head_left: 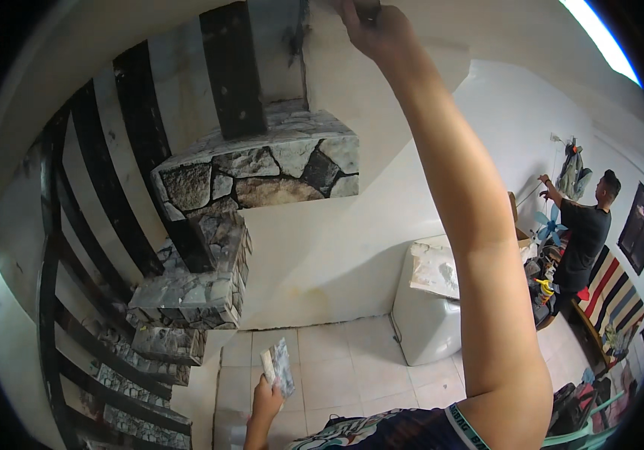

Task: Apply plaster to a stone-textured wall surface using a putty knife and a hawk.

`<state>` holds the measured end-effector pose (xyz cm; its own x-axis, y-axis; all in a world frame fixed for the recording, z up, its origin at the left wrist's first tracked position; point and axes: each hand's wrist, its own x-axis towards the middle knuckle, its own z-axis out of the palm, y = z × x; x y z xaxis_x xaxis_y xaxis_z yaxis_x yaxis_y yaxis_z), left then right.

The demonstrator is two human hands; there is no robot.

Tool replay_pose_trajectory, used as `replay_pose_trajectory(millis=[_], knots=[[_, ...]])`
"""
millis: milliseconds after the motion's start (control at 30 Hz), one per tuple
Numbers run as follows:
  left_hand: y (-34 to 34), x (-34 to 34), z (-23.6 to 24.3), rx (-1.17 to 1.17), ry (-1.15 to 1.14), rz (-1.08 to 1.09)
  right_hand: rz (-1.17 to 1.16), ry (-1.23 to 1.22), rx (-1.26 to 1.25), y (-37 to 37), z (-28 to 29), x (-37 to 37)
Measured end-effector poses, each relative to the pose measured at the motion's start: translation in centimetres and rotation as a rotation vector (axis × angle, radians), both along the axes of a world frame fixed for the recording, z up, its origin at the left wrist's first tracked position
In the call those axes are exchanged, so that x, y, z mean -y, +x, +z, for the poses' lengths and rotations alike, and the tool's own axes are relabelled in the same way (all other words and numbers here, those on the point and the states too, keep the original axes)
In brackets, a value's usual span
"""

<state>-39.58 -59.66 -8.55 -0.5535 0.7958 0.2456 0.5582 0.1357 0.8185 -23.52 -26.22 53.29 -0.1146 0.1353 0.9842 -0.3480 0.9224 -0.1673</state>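
Low in the picture, my left hand [265,401] is closed around the pale handle of a flat trowel [284,369], whose grey blade looks smeared. My right arm stretches up to the white wall. At the top edge, my right hand [382,31] is closed around a small dark thing [368,9], mostly cut off by the frame, so its kind does not show. Left of that arm, a stone-patterned stair step [258,176] juts from the wall.
Dark railing posts [233,71] and stone-patterned steps [187,296] fill the left side. On the tiled floor [329,356] stands a white appliance [423,330]. At right, another person [587,232] reaches to the wall beside a blue fan [550,223] and hanging clothes [573,172].
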Motion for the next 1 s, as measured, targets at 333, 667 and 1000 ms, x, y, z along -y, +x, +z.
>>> replay_pose_trajectory(millis=[333, 667, 1000], knots=[[0.2, -0.3, 0.4, 0.028, -0.011, 0.029, 1.603, -0.174, 0.034, 10.3, -0.8, 1.3], [-0.8, -0.1, -1.0, 0.098, 0.01, 0.07, 1.143, -0.771, -0.215, 2.9, -6.9, -1.0], [0.2, -0.5, 0.7, 0.103, -0.023, 0.04, -0.557, 0.259, -0.111, 0.0, -1.6, -0.8]])
